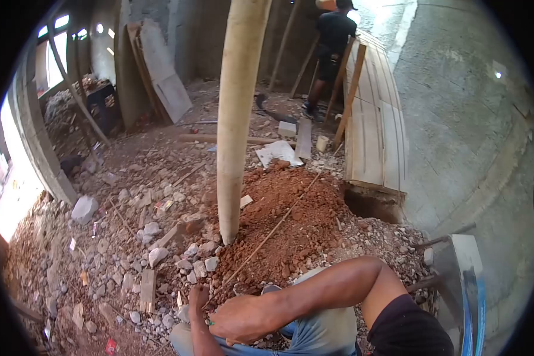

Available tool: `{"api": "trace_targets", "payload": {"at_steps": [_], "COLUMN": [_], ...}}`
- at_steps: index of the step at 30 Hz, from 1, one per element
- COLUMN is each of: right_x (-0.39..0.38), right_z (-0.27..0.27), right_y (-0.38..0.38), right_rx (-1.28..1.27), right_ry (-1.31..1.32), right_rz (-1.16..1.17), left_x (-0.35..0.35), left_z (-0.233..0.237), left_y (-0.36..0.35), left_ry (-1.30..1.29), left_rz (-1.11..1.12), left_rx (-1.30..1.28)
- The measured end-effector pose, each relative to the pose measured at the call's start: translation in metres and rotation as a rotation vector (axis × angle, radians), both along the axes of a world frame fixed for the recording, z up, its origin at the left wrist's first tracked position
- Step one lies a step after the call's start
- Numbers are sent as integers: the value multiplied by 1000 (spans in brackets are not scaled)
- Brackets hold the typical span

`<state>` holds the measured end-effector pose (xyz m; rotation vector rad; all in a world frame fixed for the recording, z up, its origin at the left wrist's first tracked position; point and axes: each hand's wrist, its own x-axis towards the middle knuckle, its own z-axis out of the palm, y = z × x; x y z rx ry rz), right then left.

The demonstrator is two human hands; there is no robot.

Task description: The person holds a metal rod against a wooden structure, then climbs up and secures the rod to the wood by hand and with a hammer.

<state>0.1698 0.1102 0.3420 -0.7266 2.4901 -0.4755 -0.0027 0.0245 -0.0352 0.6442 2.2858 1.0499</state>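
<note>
My left hand is curled closed above the stony ground, near the lower end of a thin rod. Whatever it may hold is hidden. Close beside my left forearm is my right hand, back upward over my jeans. Its fingers are mostly out of sight, so their grip cannot be made out. A small green bit shows between that hand and my left wrist. The rod slants away across a mound of loose red soil in front of me.
A thick round pole stands in the rubble just ahead. Planks lean on the right wall above a dug hole. Another person stands at the back. A pale block lies left; a blue-edged post stands right.
</note>
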Motion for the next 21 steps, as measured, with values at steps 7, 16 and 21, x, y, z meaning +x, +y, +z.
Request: {"api": "trace_targets", "payload": {"at_steps": [7,16,21], "right_x": [2,0,1], "right_z": [-1,2,-2], "right_y": [2,0,0], "right_rx": [-47,6,5], "right_ry": [48,11,50], "right_rz": [16,20,35], "left_x": [9,3,1], "left_z": [28,13,1], "left_y": [-4,-2,-1], "left_ry": [-17,-41,-54], "left_rz": [43,34,44], "left_rx": [21,-18,-7]}}
